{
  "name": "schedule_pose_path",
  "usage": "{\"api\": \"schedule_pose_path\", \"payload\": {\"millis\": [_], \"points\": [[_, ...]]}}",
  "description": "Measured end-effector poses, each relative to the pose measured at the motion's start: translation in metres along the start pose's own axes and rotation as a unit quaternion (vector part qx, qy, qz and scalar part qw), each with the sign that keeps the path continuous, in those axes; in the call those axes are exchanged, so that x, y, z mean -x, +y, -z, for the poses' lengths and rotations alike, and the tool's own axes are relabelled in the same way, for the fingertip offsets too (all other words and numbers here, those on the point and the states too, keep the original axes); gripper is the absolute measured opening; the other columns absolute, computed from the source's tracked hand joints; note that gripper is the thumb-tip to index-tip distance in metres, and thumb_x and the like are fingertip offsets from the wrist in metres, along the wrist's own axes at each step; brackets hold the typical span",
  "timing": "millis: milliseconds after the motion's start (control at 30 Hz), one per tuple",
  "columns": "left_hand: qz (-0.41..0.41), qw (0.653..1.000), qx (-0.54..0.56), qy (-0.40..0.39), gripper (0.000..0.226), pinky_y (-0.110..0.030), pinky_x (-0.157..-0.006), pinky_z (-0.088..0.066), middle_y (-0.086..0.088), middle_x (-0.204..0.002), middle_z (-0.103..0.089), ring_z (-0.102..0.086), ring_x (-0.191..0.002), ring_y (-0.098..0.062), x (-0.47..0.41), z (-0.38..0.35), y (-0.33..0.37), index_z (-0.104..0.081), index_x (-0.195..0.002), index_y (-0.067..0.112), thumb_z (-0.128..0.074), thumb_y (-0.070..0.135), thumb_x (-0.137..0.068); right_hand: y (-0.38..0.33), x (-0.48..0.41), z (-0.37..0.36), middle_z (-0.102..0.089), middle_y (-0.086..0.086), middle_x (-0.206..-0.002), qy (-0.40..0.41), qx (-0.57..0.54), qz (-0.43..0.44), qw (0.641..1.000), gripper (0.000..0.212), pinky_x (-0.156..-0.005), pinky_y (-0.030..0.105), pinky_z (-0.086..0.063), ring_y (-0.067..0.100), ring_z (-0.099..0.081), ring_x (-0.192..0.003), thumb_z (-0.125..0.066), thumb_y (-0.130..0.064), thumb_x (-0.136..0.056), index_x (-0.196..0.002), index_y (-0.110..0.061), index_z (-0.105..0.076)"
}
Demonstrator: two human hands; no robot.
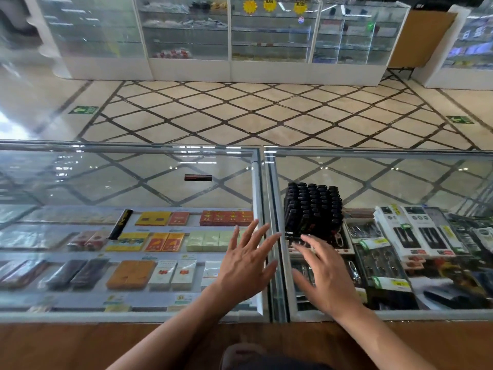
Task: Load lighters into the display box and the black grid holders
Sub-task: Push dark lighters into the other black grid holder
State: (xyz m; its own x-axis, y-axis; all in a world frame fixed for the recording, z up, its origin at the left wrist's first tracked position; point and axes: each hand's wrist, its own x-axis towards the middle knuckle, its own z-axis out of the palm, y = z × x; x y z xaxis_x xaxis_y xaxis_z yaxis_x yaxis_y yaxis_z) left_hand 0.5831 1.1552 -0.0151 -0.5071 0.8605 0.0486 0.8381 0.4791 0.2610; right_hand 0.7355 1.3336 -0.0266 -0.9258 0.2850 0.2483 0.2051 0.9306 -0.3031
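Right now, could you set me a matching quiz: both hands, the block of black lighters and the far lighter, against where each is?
Things:
1 left hand
2 right hand
3 block of black lighters
4 far lighter

Places:
A lying flat on the left glass top
B standing upright on the right glass top
C spread above the right glass top
D spread above the left glass top

Pairs: 1-D; 2-C; 3-B; 4-A

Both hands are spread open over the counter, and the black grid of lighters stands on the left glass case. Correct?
Not quite. In the head view the black grid of lighters stands on the right glass case, just beyond the right hand. The rest holds: the left hand and the right hand are both spread open.
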Motion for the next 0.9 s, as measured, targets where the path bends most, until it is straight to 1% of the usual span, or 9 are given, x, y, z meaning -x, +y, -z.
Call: {"api": "schedule_pose_path", "payload": {"millis": [167,233,400,500,567,667,733,800,900], "points": [[0.111,0.992,-0.024,0.054,0.063,-0.063,-0.125,-0.007,0.000,-0.168,-0.022,0.002,-0.158,-0.022,0.027,0.013,-0.072,-0.025,-0.157,0.037,-0.030,0.059,-0.098,-0.002,-0.002,-0.007,-0.047,0.001,-0.154,-0.012,0.010,-0.006,1.000,0.058,-0.118,0.047,-0.037,0.021,-0.041,-0.145,-0.046,-0.057,-0.098,-0.143,-0.023,-0.059],[0.167,0.981,-0.042,0.087,0.064,-0.065,-0.123,-0.007,-0.003,-0.167,-0.026,-0.006,-0.158,-0.026,0.040,0.021,-0.104,-0.029,-0.156,0.034,-0.035,0.058,-0.097,-0.003,-0.002,-0.006,-0.048,0.002,-0.153,-0.014,0.012,-0.009,1.000,0.056,-0.119,0.044,-0.033,0.021,-0.041,-0.144,-0.047,-0.055,-0.097,-0.140,-0.023,-0.062],[0.370,0.919,-0.079,0.110,0.072,-0.064,-0.123,-0.002,0.002,-0.171,-0.004,0.006,-0.158,-0.026,0.066,0.050,-0.175,-0.014,-0.161,0.037,-0.038,0.059,-0.098,-0.005,-0.003,-0.004,-0.049,0.003,-0.152,-0.014,0.014,-0.008,1.000,0.055,-0.119,0.039,-0.029,0.022,-0.041,-0.144,-0.046,-0.054,-0.097,-0.138,-0.022,-0.064],[0.434,0.895,-0.043,0.091,0.072,-0.061,-0.123,0.001,0.000,-0.171,0.006,0.011,-0.157,-0.027,0.072,0.061,-0.202,-0.003,-0.163,0.035,-0.031,0.061,-0.101,-0.007,-0.003,-0.003,-0.050,0.003,-0.151,-0.015,0.015,-0.013,1.000,0.054,-0.119,0.038,-0.029,0.022,-0.042,-0.143,-0.046,-0.053,-0.097,-0.137,-0.022,-0.065],[0.440,0.895,-0.012,0.078,0.070,-0.056,-0.125,-0.001,-0.005,-0.172,0.003,0.006,-0.158,-0.027,0.069,0.062,-0.211,-0.003,-0.164,0.032,-0.028,0.058,-0.104,-0.007,-0.003,-0.003,-0.050,0.003,-0.151,-0.018,0.017,-0.015,1.000,0.054,-0.119,0.038,-0.028,0.022,-0.042,-0.143,-0.046,-0.053,-0.097,-0.137,-0.022,-0.064],[0.403,0.910,0.017,0.090,0.066,-0.048,-0.127,-0.005,-0.008,-0.171,-0.009,-0.003,-0.158,-0.026,0.049,0.061,-0.214,-0.008,-0.164,0.024,-0.032,0.047,-0.107,-0.008,-0.003,-0.002,-0.050,0.003,-0.152,-0.021,0.017,-0.019,0.999,0.054,-0.119,0.038,-0.028,0.022,-0.041,-0.144,-0.047,-0.053,-0.097,-0.138,-0.022,-0.064],[0.371,0.918,0.055,0.130,0.057,-0.051,-0.125,-0.020,-0.011,-0.166,-0.030,-0.023,-0.154,-0.029,0.031,0.061,-0.214,-0.023,-0.161,0.019,-0.038,0.026,-0.106,-0.009,-0.003,-0.001,-0.049,0.002,-0.153,-0.025,0.017,-0.020,0.999,0.054,-0.120,0.038,-0.028,0.021,-0.040,-0.145,-0.047,-0.053,-0.097,-0.139,-0.023,-0.063],[0.365,0.908,0.097,0.184,0.057,-0.055,-0.109,-0.042,-0.013,-0.150,-0.052,-0.047,-0.138,-0.033,0.013,0.066,-0.210,-0.037,-0.153,0.019,-0.039,0.003,-0.098,-0.008,-0.003,-0.001,-0.049,0.001,-0.153,-0.026,0.016,-0.020,0.999,0.054,-0.120,0.038,-0.029,0.020,-0.040,-0.145,-0.048,-0.053,-0.097,-0.139,-0.024,-0.062],[0.365,0.898,0.122,0.214,0.061,-0.055,-0.096,-0.047,-0.018,-0.138,-0.059,-0.056,-0.123,-0.039,-0.008,0.073,-0.202,-0.039,-0.151,0.020,-0.038,-0.005,-0.095,-0.009,-0.003,0.000,-0.049,0.001,-0.153,-0.024,0.020,-0.023,0.999,0.054,-0.120,0.038,-0.028,0.019,-0.039,-0.145,-0.047,-0.054,-0.098,-0.139,-0.024,-0.062]]}}
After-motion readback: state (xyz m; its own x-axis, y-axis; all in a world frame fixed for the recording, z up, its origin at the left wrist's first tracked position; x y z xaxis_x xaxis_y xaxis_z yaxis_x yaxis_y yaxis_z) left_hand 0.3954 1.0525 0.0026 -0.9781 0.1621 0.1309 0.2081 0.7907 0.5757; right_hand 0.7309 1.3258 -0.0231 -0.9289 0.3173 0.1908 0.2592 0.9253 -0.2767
